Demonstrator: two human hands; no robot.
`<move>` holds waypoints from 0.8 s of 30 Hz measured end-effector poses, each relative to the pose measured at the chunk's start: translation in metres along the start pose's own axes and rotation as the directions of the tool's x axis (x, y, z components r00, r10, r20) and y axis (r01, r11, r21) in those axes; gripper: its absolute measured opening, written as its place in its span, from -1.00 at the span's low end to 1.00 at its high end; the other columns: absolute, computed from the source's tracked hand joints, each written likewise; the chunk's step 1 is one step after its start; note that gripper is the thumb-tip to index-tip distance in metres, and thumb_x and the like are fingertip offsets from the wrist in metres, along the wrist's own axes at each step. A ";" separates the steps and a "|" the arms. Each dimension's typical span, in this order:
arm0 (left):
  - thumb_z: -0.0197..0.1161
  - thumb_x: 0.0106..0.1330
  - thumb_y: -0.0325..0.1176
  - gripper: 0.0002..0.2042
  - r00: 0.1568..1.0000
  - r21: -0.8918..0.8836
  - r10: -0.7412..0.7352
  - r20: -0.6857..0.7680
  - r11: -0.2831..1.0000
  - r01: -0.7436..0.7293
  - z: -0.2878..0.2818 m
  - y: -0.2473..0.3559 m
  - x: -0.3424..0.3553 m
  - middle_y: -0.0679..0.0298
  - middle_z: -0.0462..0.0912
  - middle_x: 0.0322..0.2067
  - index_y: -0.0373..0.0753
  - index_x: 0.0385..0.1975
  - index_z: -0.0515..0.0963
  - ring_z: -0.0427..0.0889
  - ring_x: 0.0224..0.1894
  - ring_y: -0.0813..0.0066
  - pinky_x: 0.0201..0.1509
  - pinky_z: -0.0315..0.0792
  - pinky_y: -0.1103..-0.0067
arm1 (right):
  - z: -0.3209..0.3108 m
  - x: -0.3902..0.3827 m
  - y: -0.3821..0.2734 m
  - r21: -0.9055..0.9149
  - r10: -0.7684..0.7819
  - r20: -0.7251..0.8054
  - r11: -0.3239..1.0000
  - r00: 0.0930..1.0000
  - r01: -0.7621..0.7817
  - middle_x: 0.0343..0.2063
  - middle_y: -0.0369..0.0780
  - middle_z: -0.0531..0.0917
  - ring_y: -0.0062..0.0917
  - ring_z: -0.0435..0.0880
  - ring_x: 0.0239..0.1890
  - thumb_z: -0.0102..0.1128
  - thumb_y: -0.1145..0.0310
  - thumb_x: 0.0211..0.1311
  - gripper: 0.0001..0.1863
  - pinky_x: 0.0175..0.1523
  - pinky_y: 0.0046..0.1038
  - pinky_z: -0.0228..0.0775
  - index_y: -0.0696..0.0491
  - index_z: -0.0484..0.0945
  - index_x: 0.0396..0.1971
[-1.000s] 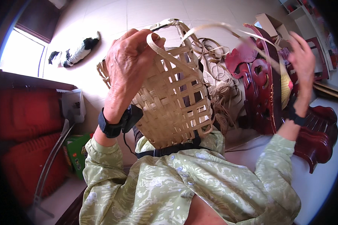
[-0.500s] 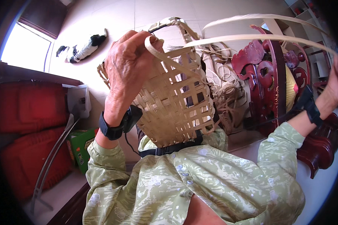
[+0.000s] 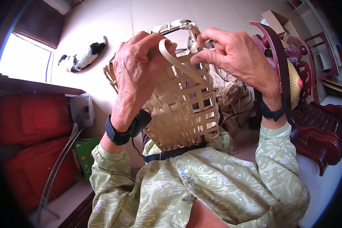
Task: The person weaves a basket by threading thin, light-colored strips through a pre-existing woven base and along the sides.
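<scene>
A woven basket (image 3: 171, 110) of pale flat splints leans against my body, close-woven at its left and with open gaps at its right. My left hand (image 3: 138, 62) is closed over its upper rim; the fingertips are partly hidden. A loose splint (image 3: 182, 66) curves out beside those fingers and slants down across the weave to the right. My right hand (image 3: 237, 57) is at the upper right corner of the rim, its thumb and forefinger apart and the other fingers curled. Behind it rises the basket's wrapped handle (image 3: 174, 26).
Loose splints (image 3: 233, 97) lie heaped on the floor behind the basket. A carved dark-red wooden chair (image 3: 315, 121) stands at the right. At the left are red padded items (image 3: 32, 114), a green box (image 3: 83, 154) and a metal-legged stand (image 3: 60, 167). A black-and-white animal (image 3: 83, 57) lies on the floor.
My right hand has come from the far right to the basket's rim. The long splint that stretched out to it no longer shows there. My left hand keeps its hold.
</scene>
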State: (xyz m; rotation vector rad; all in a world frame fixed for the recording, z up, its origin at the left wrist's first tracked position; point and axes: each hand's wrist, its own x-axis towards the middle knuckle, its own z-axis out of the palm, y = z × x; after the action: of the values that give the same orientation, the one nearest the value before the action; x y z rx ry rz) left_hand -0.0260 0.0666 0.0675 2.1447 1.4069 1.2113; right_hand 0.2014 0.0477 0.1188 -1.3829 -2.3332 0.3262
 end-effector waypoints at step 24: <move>0.33 0.22 -0.35 -0.93 1.000 -0.087 0.012 -0.011 0.996 -0.013 0.002 -0.003 -0.001 0.29 0.55 -0.53 -0.16 -0.41 0.70 0.50 -0.45 0.31 -0.33 0.33 0.41 | -0.010 -0.004 0.009 0.186 0.149 0.149 0.967 0.978 -0.175 -0.58 -0.39 0.62 -0.72 0.45 -0.59 0.28 0.13 0.33 -0.64 -0.45 -0.64 0.33 0.05 0.66 -0.03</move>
State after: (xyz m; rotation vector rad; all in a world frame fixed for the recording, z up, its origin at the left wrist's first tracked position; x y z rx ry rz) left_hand -0.0265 0.0673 0.0636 2.0946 1.3213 1.2666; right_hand 0.2146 0.0479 0.1230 -1.4955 -2.2224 0.7016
